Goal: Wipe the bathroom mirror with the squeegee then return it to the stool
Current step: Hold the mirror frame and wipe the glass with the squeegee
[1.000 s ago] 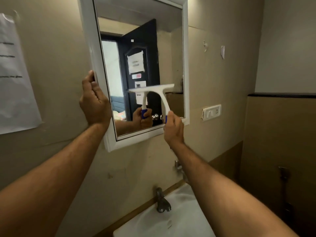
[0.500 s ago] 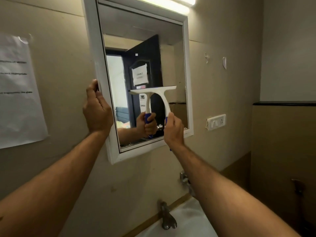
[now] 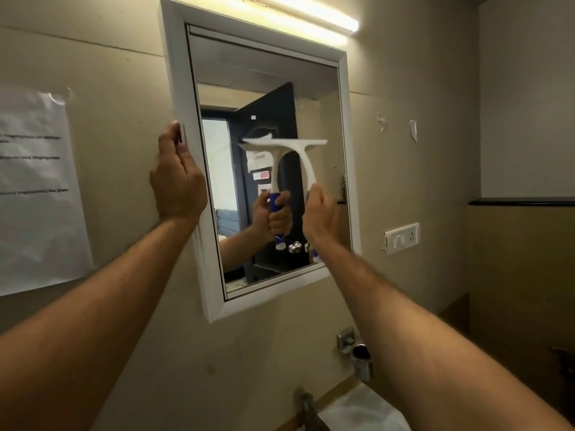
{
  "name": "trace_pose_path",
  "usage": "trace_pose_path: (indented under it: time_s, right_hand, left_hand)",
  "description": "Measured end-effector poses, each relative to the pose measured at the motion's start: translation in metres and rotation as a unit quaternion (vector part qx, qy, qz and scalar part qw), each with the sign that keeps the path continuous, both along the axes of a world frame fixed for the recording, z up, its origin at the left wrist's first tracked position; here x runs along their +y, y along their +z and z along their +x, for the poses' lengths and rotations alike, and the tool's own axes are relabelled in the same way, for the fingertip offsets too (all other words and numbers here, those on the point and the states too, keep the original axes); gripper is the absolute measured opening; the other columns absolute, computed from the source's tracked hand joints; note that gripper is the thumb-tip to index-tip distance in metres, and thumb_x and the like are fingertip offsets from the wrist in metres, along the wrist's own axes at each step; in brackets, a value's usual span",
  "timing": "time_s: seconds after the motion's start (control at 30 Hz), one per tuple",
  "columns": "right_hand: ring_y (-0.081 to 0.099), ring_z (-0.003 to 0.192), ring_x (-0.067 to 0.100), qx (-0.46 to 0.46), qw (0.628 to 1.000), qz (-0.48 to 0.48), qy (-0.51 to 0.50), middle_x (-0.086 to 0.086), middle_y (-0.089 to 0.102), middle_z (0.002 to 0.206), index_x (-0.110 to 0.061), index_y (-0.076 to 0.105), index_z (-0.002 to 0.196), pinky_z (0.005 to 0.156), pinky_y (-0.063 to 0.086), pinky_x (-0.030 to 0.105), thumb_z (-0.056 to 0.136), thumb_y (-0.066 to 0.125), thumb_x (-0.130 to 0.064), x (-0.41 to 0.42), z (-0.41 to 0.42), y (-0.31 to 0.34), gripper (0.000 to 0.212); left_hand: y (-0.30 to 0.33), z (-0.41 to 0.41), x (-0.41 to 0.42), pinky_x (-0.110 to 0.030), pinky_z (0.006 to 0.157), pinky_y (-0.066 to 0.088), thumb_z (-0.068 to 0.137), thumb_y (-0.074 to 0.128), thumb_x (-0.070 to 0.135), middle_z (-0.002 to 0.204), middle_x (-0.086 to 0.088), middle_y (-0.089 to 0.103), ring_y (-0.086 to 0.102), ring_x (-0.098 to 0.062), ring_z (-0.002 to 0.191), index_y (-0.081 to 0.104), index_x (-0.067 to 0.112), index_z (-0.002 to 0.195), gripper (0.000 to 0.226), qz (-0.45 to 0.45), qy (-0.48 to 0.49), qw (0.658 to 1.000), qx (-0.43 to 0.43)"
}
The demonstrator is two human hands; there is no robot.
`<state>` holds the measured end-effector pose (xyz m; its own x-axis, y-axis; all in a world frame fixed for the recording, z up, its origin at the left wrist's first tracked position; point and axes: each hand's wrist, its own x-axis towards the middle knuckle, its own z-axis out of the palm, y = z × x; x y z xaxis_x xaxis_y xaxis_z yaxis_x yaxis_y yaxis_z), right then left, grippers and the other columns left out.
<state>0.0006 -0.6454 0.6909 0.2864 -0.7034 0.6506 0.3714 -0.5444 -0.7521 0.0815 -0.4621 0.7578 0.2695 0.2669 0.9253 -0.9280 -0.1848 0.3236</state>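
Beige tiled wall (image 3: 118, 73), with a white-framed mirror (image 3: 264, 66) mounted flat at the middle. Directly above the frame, a lit tube light (image 3: 311, 10). Well to the left, a creased printed paper sheet (image 3: 34, 188) stuck on. To the right, a white scrap (image 3: 413, 130) and, lower down, a white switch plate (image 3: 402, 237). Below the mirror, a chrome holder (image 3: 357, 353) fixed near a tap (image 3: 306, 402) and a white basin (image 3: 364, 412).

Mirror (image 3: 267, 88) hangs on wall, beneath tube light (image 3: 311, 14). Paper notice (image 3: 37, 188) left of it; switch plate (image 3: 402, 237) right. Holder (image 3: 357, 353), tap (image 3: 306, 402) and basin (image 3: 364, 412) sit below. Squeegee (image 3: 303, 154) lies against glass.
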Motion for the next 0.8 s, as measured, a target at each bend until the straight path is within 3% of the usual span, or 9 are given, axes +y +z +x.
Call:
trace_pose_path:
  time_s: [0.07,0.17,0.33,0.37,0.43,0.47,0.67,0.8]
  right_hand:
    - [0.042,0.057,0.013,0.003,1.000,-0.010,-0.011,0.001,0.045,0.063,-0.020,0.048,0.070,0.052,0.035,0.025,0.102,0.032,-0.038,-0.001,-0.001,-0.016,0.040]
    - [0.045,0.063,0.016,-0.006,1.000,-0.010,-0.002,0.002,0.045,0.068,-0.020,0.048,0.076,0.057,0.037,0.028,0.102,0.032,-0.034,-0.003,-0.005,-0.004,0.034]
    - [0.048,0.069,-0.006,-0.022,0.999,-0.033,0.003,-0.007,0.041,0.077,-0.010,0.052,0.103,0.064,0.038,0.008,0.102,0.035,-0.020,-0.007,-0.011,0.070,0.019]
    - [0.051,0.070,0.000,-0.034,0.999,-0.035,0.013,-0.004,0.046,0.076,-0.015,0.051,0.100,0.066,0.041,0.013,0.101,0.035,-0.025,-0.005,-0.011,0.080,0.019]
    - [0.054,0.070,0.019,-0.058,0.997,-0.030,0.047,0.007,0.054,0.078,-0.024,0.050,0.091,0.067,0.047,0.034,0.099,0.034,-0.034,-0.004,-0.010,0.087,0.020]
    - [0.054,0.070,0.022,-0.065,0.996,-0.030,0.060,0.010,0.055,0.080,-0.026,0.052,0.091,0.065,0.047,0.037,0.099,0.035,-0.035,-0.004,-0.011,0.083,0.020]
    - [0.054,0.061,0.016,-0.086,0.986,0.037,0.134,0.012,0.060,0.083,-0.016,0.058,0.115,0.050,0.045,0.024,0.102,0.042,-0.034,-0.015,-0.007,0.034,0.028]
    - [0.052,0.059,0.014,-0.112,0.980,0.055,0.158,0.010,0.059,0.081,-0.021,0.060,0.105,0.050,0.043,0.023,0.102,0.042,-0.034,-0.009,-0.013,0.069,0.022]
  left_hand:
    - [0.013,0.001,-0.003,0.012,0.083,0.026,0.104,0.037,0.014,0.131,-0.008,0.061,0.055,-0.005,0.111,0.047,0.006,0.138,0.036,-0.011,0.000,1.000,-0.009]
    - [0.018,0.002,-0.011,0.009,0.089,0.027,0.103,0.036,0.015,0.134,-0.007,0.059,0.056,-0.017,0.121,0.047,0.008,0.139,0.038,-0.029,0.000,1.000,-0.011]
    - [0.015,0.009,-0.015,0.005,0.096,0.028,0.103,0.036,0.014,0.137,-0.004,0.057,0.054,-0.018,0.125,0.047,0.009,0.138,0.037,-0.032,0.024,0.999,-0.033]
    - [0.016,0.010,-0.015,0.004,0.097,0.028,0.103,0.035,0.014,0.137,-0.004,0.057,0.053,-0.017,0.125,0.046,0.010,0.139,0.038,-0.031,0.027,0.999,-0.032]
    - [0.015,0.010,-0.015,0.003,0.098,0.028,0.103,0.036,0.012,0.137,-0.005,0.057,0.053,-0.017,0.126,0.046,0.009,0.139,0.038,-0.033,0.034,0.998,-0.038]
    - [0.015,0.010,-0.015,0.004,0.098,0.028,0.102,0.036,0.010,0.137,-0.005,0.057,0.053,-0.018,0.125,0.046,0.009,0.139,0.038,-0.033,0.038,0.998,-0.043]
    - [0.013,0.012,-0.017,0.005,0.096,0.026,0.102,0.037,0.008,0.137,-0.007,0.057,0.054,-0.022,0.124,0.047,0.008,0.139,0.039,-0.025,0.059,0.997,-0.053]
    - [0.014,0.011,-0.017,0.007,0.096,0.025,0.102,0.037,0.008,0.136,-0.008,0.057,0.055,-0.022,0.124,0.047,0.006,0.139,0.038,-0.025,0.067,0.996,-0.055]
